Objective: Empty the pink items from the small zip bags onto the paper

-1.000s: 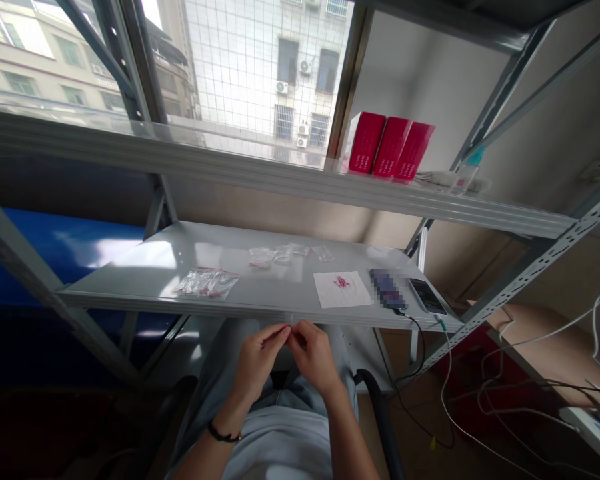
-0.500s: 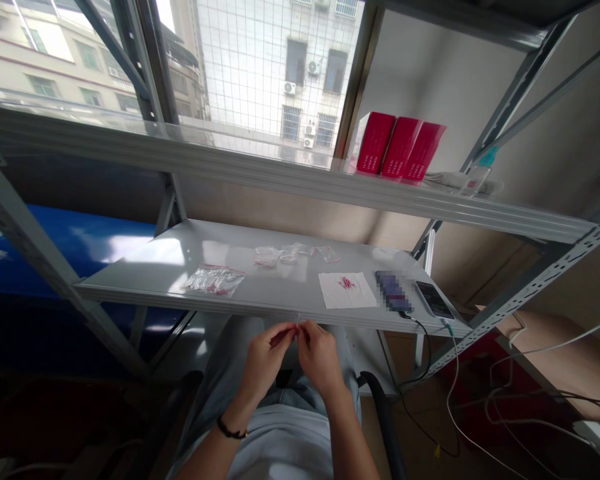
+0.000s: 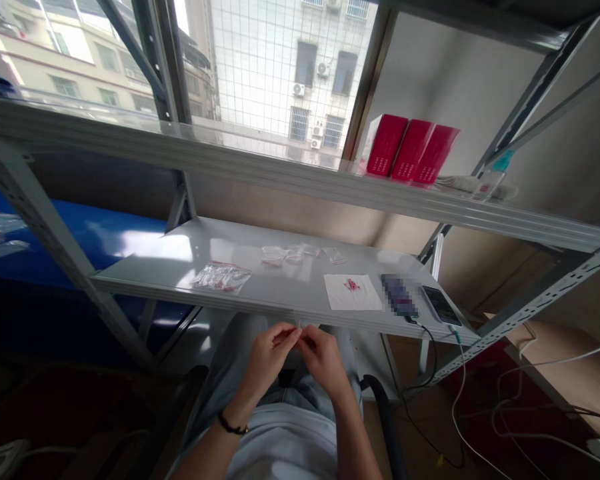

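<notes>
above the seated person's lap, left hand (image 3: 270, 357) and right hand (image 3: 323, 359) are raised just below the front edge of a grey metal shelf (image 3: 150, 267). both are narrowly closed, their fingertips (image 3: 294, 335) almost meeting and pinching from either side a thin pale sliver (image 3: 299, 325), too small to identify. a dark bracelet (image 3: 233, 425) circles the left wrist. farther along the shelf, well apart from the hands, lie a clear zip bag of pink bits (image 3: 223, 277), a group of small clear bags (image 3: 285, 255), a white paper napkin (image 3: 353, 292) bearing pink bits, a pixel-blurred device (image 3: 399, 295) and a black phone (image 3: 440, 305). three red boxes (image 3: 409, 150) stand upright on the shelf above. compared with the frame one second earlier, shelf and hands sit further right in view, and the fingertips keep the same narrow pinch.
</notes>
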The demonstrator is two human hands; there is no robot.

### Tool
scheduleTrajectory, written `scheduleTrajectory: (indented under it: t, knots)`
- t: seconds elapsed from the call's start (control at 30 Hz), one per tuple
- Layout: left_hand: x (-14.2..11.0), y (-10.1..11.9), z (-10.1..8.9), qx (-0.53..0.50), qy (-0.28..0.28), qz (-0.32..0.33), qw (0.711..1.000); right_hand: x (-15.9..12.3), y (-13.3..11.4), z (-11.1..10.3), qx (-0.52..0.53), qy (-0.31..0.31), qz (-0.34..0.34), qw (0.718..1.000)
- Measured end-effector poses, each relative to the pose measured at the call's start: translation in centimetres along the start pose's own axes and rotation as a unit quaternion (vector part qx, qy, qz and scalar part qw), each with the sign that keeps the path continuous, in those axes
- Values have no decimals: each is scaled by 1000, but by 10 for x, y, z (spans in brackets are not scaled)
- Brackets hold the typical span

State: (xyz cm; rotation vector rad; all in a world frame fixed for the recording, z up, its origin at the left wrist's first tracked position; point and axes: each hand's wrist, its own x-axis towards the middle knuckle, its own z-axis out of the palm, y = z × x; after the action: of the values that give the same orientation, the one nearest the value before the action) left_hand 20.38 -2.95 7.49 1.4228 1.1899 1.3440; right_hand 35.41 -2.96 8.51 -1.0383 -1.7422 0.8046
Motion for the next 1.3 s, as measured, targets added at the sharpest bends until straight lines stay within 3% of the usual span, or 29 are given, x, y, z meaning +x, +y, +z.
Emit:
scheduleTrajectory:
  t: [0.2,0.37,0.43,0.53,0.67,0.8,0.9,1.03,1.13,1.23,1.3]
  knots:
    - [1,2,-3,95,5,73,993,2,1,6,126,-14,76,989]
    - [1,-8,-4,305,1,171,937,1,14,25,231,6,137,963]
    - [1,-14,-3,354,-9,174,919,0,18,31,193,44,142,970]
    - [3,-21,-2,390,-22,156,907,-1,20,35,57,102,117,986]
    - [8,-18,-7,413,-54,108,902,1,23,31,-64,108,79,989]
    - [10,-7,-21,432,-104,76,892,3,24,23,-71,71,59,993]
    - [11,0,-33,431,-136,61,890,4,18,17,-47,-15,1,999]
    - [19,13,-44,397,-207,69,891,7,8,12,-83,-144,-58,984]
    - [29,28,-43,369,-240,80,894,13,4,14,-142,-136,-31,980]
    - [32,39,-40,310,-203,81,925,18,2,13,-186,-89,-13,978]
    - [25,39,-39,249,-186,49,949,20,0,6,-179,-53,-9,982]
